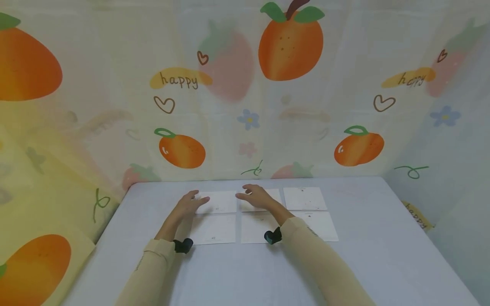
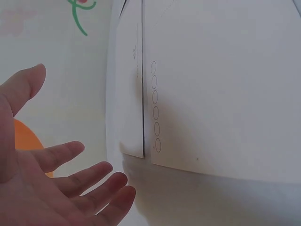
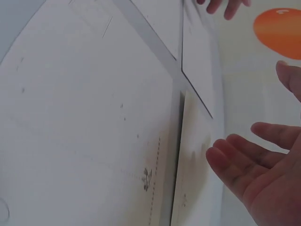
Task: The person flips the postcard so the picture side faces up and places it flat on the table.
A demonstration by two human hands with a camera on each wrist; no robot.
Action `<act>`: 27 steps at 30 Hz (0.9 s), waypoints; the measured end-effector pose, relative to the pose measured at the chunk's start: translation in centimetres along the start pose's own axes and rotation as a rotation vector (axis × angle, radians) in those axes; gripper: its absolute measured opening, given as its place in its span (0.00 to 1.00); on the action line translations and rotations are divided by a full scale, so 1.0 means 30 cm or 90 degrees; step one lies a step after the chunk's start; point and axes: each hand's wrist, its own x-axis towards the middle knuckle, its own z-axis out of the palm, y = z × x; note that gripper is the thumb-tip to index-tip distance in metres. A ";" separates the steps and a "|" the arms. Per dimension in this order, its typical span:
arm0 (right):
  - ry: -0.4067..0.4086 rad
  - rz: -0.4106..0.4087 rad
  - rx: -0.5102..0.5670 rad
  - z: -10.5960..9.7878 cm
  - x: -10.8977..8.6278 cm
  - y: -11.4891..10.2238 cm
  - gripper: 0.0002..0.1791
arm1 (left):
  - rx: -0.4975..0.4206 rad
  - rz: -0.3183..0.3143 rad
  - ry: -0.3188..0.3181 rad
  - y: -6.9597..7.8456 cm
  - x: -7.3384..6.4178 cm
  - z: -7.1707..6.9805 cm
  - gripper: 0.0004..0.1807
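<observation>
Several white cards with small faint printing lie in two rows on a white-covered table. My left hand (image 1: 188,203) hovers over the left end of the back-left card (image 1: 220,203), fingers spread and holding nothing. Above the back-middle card (image 1: 273,194) is my right hand (image 1: 257,196), its fingers pointing left and also holding nothing. In the left wrist view a front card (image 2: 225,94) shows a column of small ovals along one edge. The right wrist view shows a card (image 3: 94,117) with a small dark plant-like drawing and a dotted line.
The back-right card (image 1: 305,199), front-left card (image 1: 213,229), front-middle card (image 1: 252,229) and front-right card (image 1: 321,225) complete the rows. Behind the table (image 1: 222,276) hangs a fruit-patterned cloth (image 1: 275,110). Dark wrist cameras (image 1: 183,245) sit by both sleeves.
</observation>
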 end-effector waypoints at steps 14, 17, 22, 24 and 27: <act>0.022 0.056 0.076 0.071 0.058 -0.026 0.35 | -0.016 -0.029 0.012 -0.003 0.016 0.007 0.44; 0.031 0.079 0.078 0.087 0.065 -0.031 0.34 | -0.008 -0.035 0.008 -0.004 0.024 0.009 0.44; 0.048 0.098 0.074 0.106 0.058 -0.050 0.34 | 0.011 -0.045 0.002 -0.008 0.032 0.014 0.43; 0.057 0.101 0.071 0.109 0.054 -0.060 0.34 | 0.013 -0.051 0.004 -0.007 0.033 0.016 0.42; 0.069 0.114 0.077 0.111 0.051 -0.075 0.32 | 0.011 -0.052 0.010 -0.005 0.034 0.014 0.39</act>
